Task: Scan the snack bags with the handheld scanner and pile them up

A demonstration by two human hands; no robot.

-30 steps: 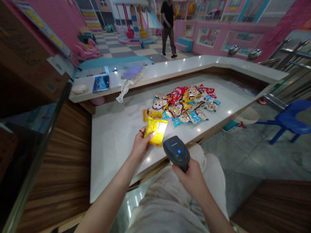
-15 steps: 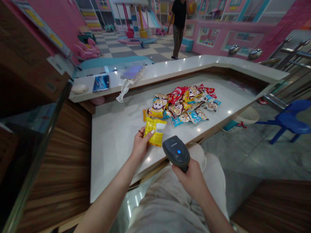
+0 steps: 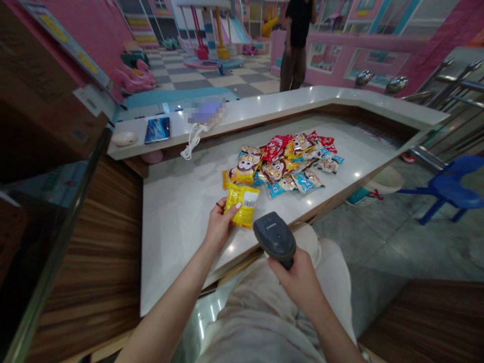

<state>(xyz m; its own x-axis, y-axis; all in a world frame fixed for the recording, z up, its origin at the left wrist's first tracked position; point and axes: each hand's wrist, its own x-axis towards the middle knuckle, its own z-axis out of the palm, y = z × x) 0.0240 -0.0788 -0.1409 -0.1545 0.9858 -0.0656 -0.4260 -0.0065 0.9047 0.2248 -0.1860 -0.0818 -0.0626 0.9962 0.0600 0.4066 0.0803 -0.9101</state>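
Note:
My left hand grips a yellow snack packet by its left side, thumb on top, with the printed barcode facing up. A dark grey barcode scanner is in my right hand, its fingers wrapped round the handle. The scanner's head lies just right of the packet, apart from it, and its light is off. Beyond both hands, a pile of snack packets in yellow, red and blue spreads over the white counter.
On the raised ledge lie a phone, a round white object and a white cable. A bucket and blue chair stand at right. A person stands beyond the ledge.
The scanner's blue light has gone out. Both hands and the yellow packet have hardly moved. The person in the background has come nearer and shifted right.

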